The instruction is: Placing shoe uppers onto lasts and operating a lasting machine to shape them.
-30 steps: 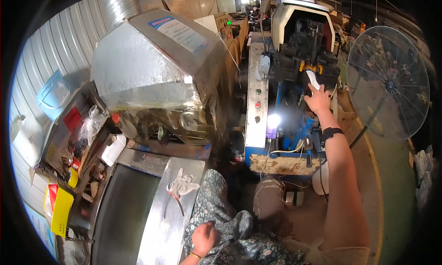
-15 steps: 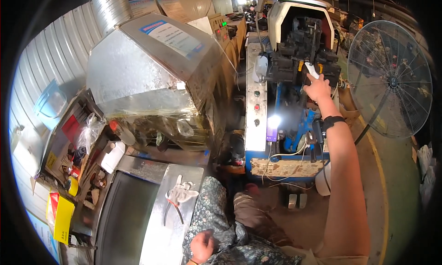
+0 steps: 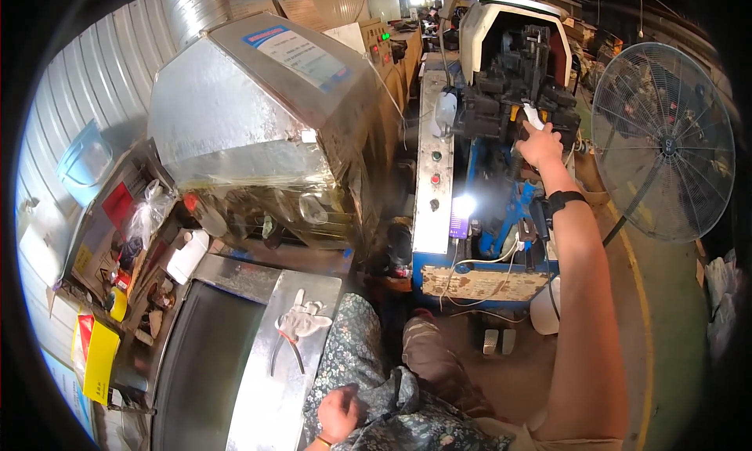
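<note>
My right hand reaches forward to the black clamp assembly of the machine. Its fingers are closed around the lower end of a slim white piece, whose exact kind I cannot make out. The piece leans against the black parts, beside a small yellow part. Resting on my lap over the floral cloth, my left hand is loosely curled, with nothing visible in it. Left of my knees, a whitish glove lies on the metal ledge, partly over a pair of pliers.
A conveyor belt runs beside the ledge, under a metal hood. Push buttons line the machine's white panel, and a lit lamp shines nearby. At right stands a large fan. Two foot pedals sit below.
The view has shifted slightly. My right hand stays at the white piece by the clamps, and my left hand remains on my lap.
</note>
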`<action>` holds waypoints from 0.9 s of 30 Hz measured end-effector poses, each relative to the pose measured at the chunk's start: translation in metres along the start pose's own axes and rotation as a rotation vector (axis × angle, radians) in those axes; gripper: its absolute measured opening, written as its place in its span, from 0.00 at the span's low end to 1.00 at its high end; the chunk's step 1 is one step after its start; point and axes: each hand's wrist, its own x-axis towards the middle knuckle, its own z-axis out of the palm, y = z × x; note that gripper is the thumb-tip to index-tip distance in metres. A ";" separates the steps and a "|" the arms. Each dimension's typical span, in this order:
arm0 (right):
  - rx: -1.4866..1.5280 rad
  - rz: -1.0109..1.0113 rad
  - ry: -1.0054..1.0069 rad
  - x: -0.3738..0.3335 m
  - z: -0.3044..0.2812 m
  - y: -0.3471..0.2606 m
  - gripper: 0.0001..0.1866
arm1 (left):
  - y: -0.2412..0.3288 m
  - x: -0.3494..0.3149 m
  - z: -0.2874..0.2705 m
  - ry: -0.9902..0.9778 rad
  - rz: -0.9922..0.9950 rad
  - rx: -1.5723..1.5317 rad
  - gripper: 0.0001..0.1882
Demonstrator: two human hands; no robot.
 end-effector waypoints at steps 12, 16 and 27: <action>0.004 -0.005 0.030 -0.003 0.001 0.000 0.34 | -0.001 -0.003 0.000 -0.073 -0.117 -0.003 0.09; 0.016 -0.008 0.016 -0.004 -0.003 0.001 0.34 | -0.001 -0.003 0.001 -0.008 -0.017 0.007 0.09; 0.083 -0.017 -0.083 0.023 -0.031 0.010 0.38 | 0.003 -0.001 0.000 -0.005 0.003 0.028 0.09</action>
